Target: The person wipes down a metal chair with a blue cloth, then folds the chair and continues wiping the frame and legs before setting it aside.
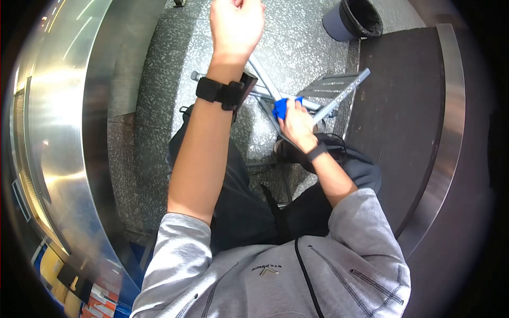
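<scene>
A grey tubular metal frame (pixel 342 95) with crossed legs and slats, like a folding chair or stand, is on the floor between my knees. My right hand (pixel 298 124) grips a bright blue cloth (pixel 281 108) and presses it to one of the tubes near where they cross. At the top edge my left hand (pixel 237 26) is raised close to the camera with its fingers curled. The view cuts off its fingertips, so what they hold cannot be made out. A metal tube emerges from behind that wrist, which wears a black strap (pixel 218 93).
A shiny stainless steel counter (pixel 58 122) curves along my left. To the right is a dark panel (pixel 397 122) with a metal edge (pixel 448 138). A grey bin (pixel 339 24) with a black liner stands at the upper right on the speckled floor (pixel 175 47).
</scene>
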Demonstrator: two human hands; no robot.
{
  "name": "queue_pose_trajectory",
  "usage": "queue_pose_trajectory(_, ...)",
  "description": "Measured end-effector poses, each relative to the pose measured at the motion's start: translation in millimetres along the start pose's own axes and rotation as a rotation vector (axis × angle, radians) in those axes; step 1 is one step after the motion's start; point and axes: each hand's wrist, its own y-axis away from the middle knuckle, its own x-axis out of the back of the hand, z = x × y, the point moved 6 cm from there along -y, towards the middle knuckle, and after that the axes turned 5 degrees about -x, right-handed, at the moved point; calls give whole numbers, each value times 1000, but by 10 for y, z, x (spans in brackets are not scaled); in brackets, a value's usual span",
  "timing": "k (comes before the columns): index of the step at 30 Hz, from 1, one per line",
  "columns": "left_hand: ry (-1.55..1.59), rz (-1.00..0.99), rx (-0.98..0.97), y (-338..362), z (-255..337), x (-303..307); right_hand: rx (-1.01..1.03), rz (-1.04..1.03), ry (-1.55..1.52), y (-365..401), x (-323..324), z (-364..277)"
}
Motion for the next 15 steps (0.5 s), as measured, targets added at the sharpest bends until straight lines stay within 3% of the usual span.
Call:
queue_pose_trajectory(4, 199, 24, -53, -6, -102, 10, 39, -153, 110, 117, 80, 38)
queue_pose_trajectory(9, 197, -6, 4, -16, -136, 51, 59, 34, -118, -190, 126, -25)
queue_pose_trajectory(12, -21, 2, -40, -30, -70, 54, 106, 158, -224, -546, 163, -214)
queue_pose_trajectory(15, -37, 81, -140, 27, -27, 1, 139, 218, -295, -698, 181, -235)
